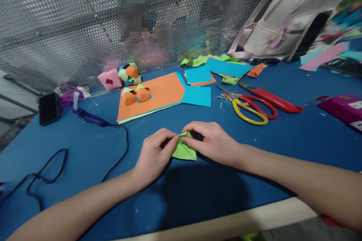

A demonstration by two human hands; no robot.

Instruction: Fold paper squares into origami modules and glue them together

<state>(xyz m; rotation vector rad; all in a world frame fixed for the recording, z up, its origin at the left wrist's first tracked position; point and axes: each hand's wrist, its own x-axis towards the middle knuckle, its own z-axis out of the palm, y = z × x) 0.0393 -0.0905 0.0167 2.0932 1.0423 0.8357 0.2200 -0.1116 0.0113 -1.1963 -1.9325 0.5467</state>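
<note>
Small lime-green paper (185, 153) — creased, partly folded — pinched near its upper edge between left hand (155, 151) and right hand (211, 141).

Folded paper (185, 152) between left hand (154, 152) and right hand (215, 141), near front of table (283, 135); paper stack (162, 90) behind, two small origami pieces (129, 98) on its left part; origami ball (132, 72) behind those, before mesh partition (85, 26); glue gun (91, 116) left of stack, smartphone (49, 108) farther left; scissors (235, 98) right of stack; backpack (288, 19) at right rear
</note>
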